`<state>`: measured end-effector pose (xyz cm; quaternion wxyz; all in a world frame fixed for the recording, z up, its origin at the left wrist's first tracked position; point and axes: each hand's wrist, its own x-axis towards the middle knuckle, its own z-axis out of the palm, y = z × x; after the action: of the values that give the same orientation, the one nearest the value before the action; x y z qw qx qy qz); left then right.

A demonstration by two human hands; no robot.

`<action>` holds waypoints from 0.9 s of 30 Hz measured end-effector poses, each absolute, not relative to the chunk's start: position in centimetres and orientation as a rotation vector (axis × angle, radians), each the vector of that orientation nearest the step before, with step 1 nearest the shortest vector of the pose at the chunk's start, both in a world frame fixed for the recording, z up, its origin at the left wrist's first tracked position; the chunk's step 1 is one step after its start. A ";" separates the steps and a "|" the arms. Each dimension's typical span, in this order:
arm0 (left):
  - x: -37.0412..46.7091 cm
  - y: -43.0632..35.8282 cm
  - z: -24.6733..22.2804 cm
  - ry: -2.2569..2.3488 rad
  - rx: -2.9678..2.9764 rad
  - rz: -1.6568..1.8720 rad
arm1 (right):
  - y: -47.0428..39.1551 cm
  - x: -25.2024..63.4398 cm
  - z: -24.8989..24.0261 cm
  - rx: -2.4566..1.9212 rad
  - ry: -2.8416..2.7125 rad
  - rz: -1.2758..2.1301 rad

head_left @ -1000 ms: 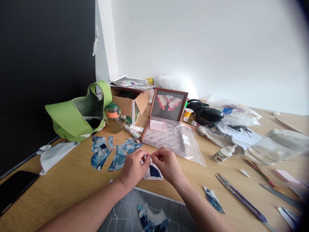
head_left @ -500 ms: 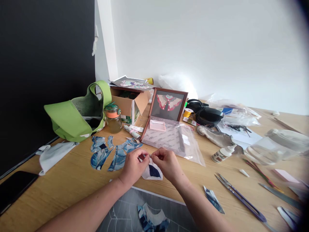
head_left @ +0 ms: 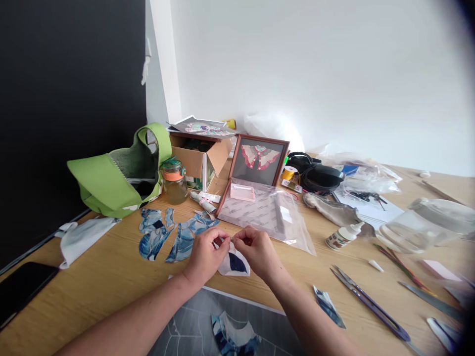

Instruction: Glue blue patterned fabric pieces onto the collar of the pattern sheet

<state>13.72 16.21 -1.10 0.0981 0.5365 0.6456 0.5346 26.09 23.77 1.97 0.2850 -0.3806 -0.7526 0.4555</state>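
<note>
My left hand (head_left: 210, 251) and my right hand (head_left: 256, 248) meet over the middle of the table, both with thumb and forefinger pinched. Between them hangs a white piece with a navy patch (head_left: 237, 263), looking like cloth. The fingertips close on its upper edge; whatever else they pinch is too small to make out. To the left of my left hand lie several blue patterned cut pieces (head_left: 181, 242). Below my wrists is a grey sheet with pale lines (head_left: 185, 316), bearing a curved blue and grey piece (head_left: 237, 333).
A brown frame (head_left: 259, 159) stands behind a plastic sleeve (head_left: 256, 210). At left are a green bag (head_left: 107, 180), a jar (head_left: 174, 183) and a black phone (head_left: 25, 291). Rightward lie a glue bottle (head_left: 343, 235), thread snips (head_left: 371, 301) and a blue cut piece (head_left: 329, 306).
My right fingertips have shifted very slightly. Both hands stay pinched in the same place, and the things on the table have not moved.
</note>
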 end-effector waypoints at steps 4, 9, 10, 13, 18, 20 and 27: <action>13.8 16.2 -1.0 1.929 1.584 1.573 | 23.8 26.1 1.9 -1.023 -2.016 1.217; 13.9 16.2 -1.0 1.936 1.551 1.571 | 23.7 26.1 2.1 -1.037 -2.024 1.227; 13.9 16.2 -1.0 1.936 1.544 1.566 | 23.7 26.1 2.1 -1.038 -2.027 1.228; 13.9 16.2 -1.1 1.940 1.534 1.554 | 23.8 26.1 2.1 -1.039 -2.041 1.225; 13.9 16.2 -1.0 1.962 1.529 1.577 | 23.9 26.1 2.0 -1.038 -2.051 1.214; 13.9 16.1 -0.9 1.968 1.534 1.586 | 23.9 26.1 2.0 -1.039 -2.054 1.206; 13.8 16.2 -1.0 1.967 1.526 1.607 | 23.9 26.2 2.2 -1.039 -2.065 1.189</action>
<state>13.75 16.24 -1.02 0.0892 0.5129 0.6612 0.5403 26.22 23.89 2.19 0.2675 -0.3852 -0.7655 0.4405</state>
